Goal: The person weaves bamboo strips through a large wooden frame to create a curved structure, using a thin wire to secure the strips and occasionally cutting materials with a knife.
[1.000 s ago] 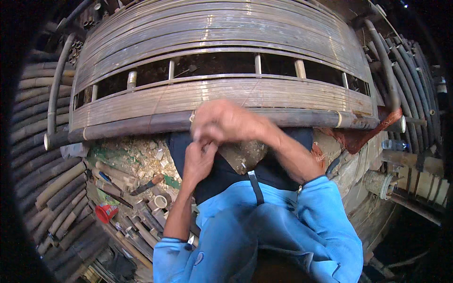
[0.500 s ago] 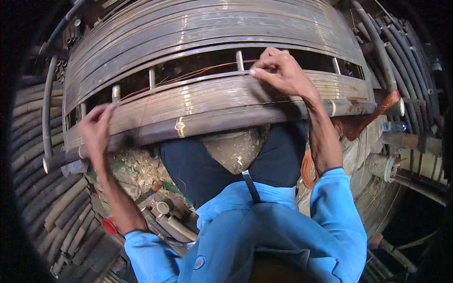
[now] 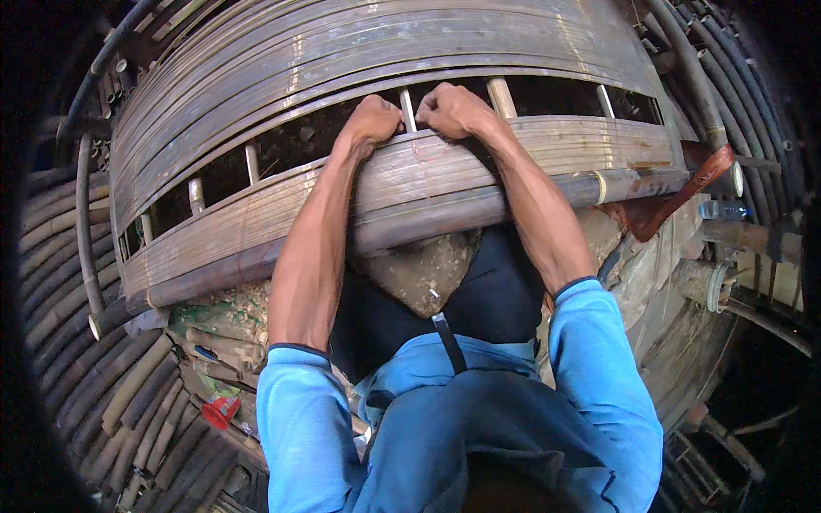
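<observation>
Slats of split bamboo [image 3: 479, 47] form a broad panel over a bamboo frame, with a gap between the far slats and a near band of slats [image 3: 556, 141]. At this gap, beside a pale crosspiece [image 3: 408, 109], my hands are close together. My left hand [image 3: 374, 120] is closed in a pinch left of the crosspiece, and my right hand [image 3: 453, 111] is pinched just right of it. A thin red cord [image 3: 421, 154] loops over the near slats below my fingers. Its ends run up to both hands, where my fingers hide them. A thick dark bamboo pole [image 3: 432, 221] edges the near side.
A reddish-brown strip of material [image 3: 684, 195] hangs over the pole's right end, near a clear plastic bottle [image 3: 723, 209]. Bamboo poles [image 3: 162, 376] lie stacked at left. A red plastic cup [image 3: 221, 412] lies at lower left.
My left hand has moved right and away from me, up to the crosspiece. My right hand has shifted slightly left. The red cord, stretched along the gap before, now loops below my hands.
</observation>
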A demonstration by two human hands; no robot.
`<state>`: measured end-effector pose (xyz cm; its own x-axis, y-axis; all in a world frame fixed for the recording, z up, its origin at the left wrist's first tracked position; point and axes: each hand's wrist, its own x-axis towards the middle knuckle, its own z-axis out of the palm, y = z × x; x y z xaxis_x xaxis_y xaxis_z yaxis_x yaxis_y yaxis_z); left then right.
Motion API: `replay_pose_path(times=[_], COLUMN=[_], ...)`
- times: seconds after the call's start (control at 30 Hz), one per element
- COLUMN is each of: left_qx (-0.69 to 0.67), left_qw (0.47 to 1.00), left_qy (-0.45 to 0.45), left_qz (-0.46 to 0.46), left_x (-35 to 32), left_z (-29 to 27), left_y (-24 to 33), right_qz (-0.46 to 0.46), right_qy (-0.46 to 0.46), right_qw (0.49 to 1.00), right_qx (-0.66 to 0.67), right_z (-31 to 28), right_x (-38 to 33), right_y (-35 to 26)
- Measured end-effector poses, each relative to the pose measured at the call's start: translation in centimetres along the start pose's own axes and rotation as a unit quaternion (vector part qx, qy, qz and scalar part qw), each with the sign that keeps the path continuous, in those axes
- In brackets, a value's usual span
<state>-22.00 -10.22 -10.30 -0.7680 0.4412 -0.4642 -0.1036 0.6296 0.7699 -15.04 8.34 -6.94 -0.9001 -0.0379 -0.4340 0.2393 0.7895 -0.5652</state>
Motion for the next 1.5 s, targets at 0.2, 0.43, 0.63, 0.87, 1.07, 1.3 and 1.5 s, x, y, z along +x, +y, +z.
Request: replay_pose_path(times=[0.2, 0.43, 0.63, 0.87, 1.07, 1.3, 1.5], left_qx=[0.191, 0.099, -0.277, -0.104, 0.030, 0.328, 0.271], left_qw=[0.957, 0.929, 0.948, 0.956, 0.904, 0.821, 0.893], left_qy=[0.151, 0.113, 0.060, 0.197, 0.201, 0.401, 0.360], left_qz=[0.158, 0.340, 0.143, -0.193, -0.375, -0.240, 0.019], left_x=[-4.2, -12.0, -27.5, -48.1, -61.2, -55.7, -34.0], left_z=[0.1, -1.3, -7.6, -11.4, -9.3, -7.6, 1.3], left_y=[1.7, 3.9, -1.7, -17.9, -35.7, -35.5, -15.9], right_qz=[-0.119, -0.249, -0.333, -0.090, -0.042, -0.046, -0.014], right_qy=[0.111, 0.092, 0.093, 0.118, 0.032, -0.018, -0.020], right_qw=[0.986, 0.960, 0.917, 0.989, 0.999, 0.998, 0.996], right_qx=[0.037, 0.084, 0.198, -0.011, -0.004, -0.041, -0.091], right_z=[-1.0, -3.6, -3.0, -2.0, -1.7, -2.5, -2.7], right_x=[-3.6, -8.5, -8.4, -5.5, -5.0, -4.1, -2.5], right_y=[-0.5, -2.0, -0.9, 2.7, 2.9, 2.2, 1.5])
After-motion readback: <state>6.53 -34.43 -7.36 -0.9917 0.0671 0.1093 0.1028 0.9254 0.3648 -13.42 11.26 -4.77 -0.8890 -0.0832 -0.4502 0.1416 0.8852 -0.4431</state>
